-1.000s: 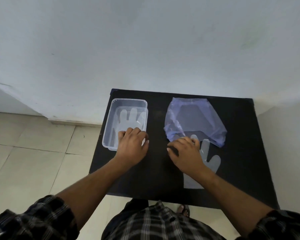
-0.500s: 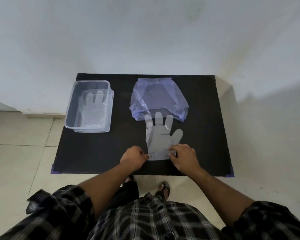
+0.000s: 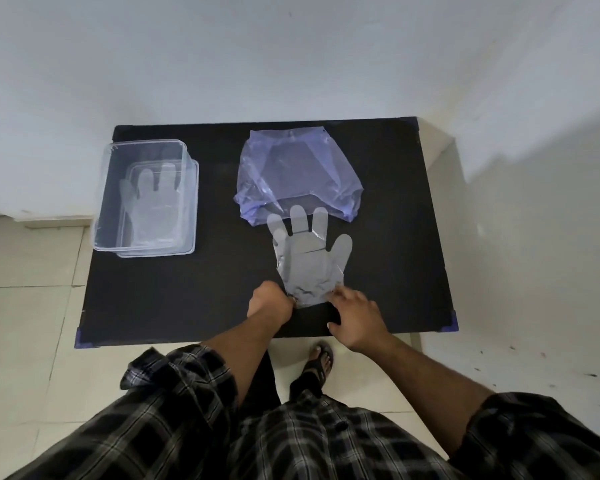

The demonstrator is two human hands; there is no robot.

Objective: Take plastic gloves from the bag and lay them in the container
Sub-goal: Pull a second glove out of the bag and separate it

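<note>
A clear plastic glove (image 3: 309,261) lies flat on the black table (image 3: 187,299), its fingertips just over the mouth of the bluish plastic bag (image 3: 291,174). My left hand (image 3: 269,304) pinches the left corner of its crumpled cuff. The fingertips of my right hand (image 3: 357,317) touch the cuff's right corner, with the fingers spread and the thumb held apart. The clear container (image 3: 101,202) stands at the table's left and holds another glove (image 3: 153,206) lying flat inside.
The table stands against a white wall, with a tiled floor to its left and in front. My sandalled foot (image 3: 317,363) shows below the table's near edge. Purple corner caps (image 3: 451,322) mark the near corners.
My left hand left the container and took the glove's cuff. The glove slid out of the bag toward the near edge. My right hand's fingers have loosened and spread.
</note>
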